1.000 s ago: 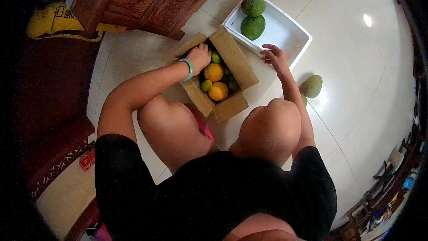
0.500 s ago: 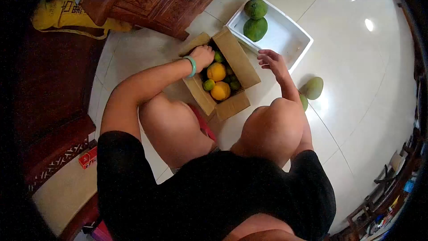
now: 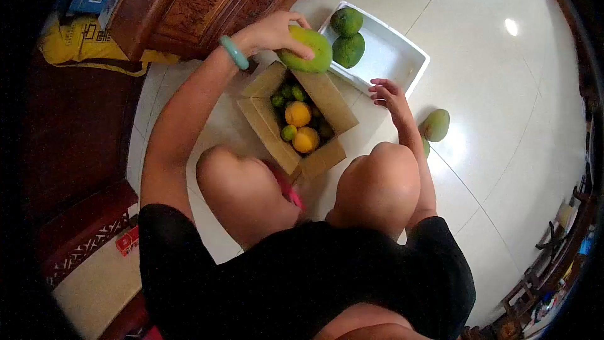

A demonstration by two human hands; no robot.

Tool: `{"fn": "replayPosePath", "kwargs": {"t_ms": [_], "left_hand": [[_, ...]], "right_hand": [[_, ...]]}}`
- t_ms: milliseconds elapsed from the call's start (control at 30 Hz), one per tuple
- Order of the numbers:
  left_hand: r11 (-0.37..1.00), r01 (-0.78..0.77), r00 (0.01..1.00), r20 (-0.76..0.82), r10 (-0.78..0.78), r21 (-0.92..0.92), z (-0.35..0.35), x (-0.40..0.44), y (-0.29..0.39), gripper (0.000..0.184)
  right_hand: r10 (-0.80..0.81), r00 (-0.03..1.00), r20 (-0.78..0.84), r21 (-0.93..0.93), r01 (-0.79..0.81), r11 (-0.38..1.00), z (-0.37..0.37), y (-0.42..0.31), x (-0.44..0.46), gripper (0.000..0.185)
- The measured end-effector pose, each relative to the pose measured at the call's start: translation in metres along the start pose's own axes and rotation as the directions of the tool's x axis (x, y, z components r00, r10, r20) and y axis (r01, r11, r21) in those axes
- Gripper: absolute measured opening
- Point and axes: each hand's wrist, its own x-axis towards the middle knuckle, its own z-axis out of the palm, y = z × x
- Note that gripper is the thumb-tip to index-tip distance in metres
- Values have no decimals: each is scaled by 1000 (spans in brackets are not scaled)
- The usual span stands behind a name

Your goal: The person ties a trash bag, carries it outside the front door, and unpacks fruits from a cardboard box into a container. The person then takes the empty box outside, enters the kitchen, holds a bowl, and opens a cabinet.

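Note:
My left hand [image 3: 274, 33], with a jade-coloured bangle on the wrist, grips a large yellow-green mango [image 3: 313, 50] above the far end of an open cardboard box [image 3: 332, 104]. Inside that box lie two orange-yellow fruits [image 3: 306, 140] and several small green fruits [image 3: 289, 133]. Beside the box's far right side stands a white foam tray [image 3: 394, 36]. Two dark green mango-like fruits [image 3: 348, 50] rest at its left end. My right hand [image 3: 391, 96] is by the tray's near edge with its fingers apart, holding nothing; whether it touches the rim I cannot tell.
Two more green mangoes [image 3: 436, 125] lie on the tiled floor behind my right forearm, one partly hidden. A carved wooden cabinet [image 3: 214, 0] stands at the upper left, near a yellow bag [image 3: 72, 44]. My knees flank the box's near end.
My left hand has come up out of the cardboard box with the large mango and moved toward the far end. My right hand stays near the tray's edge.

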Motion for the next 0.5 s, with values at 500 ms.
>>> {"fn": "replayPosePath", "kwargs": {"t_ms": [500], "left_hand": [[998,27,998,54,-24,-62,41,144,-112,77]], "right_hand": [[90,993,-71,69,-85,994,-21,26,-22,24]]}}
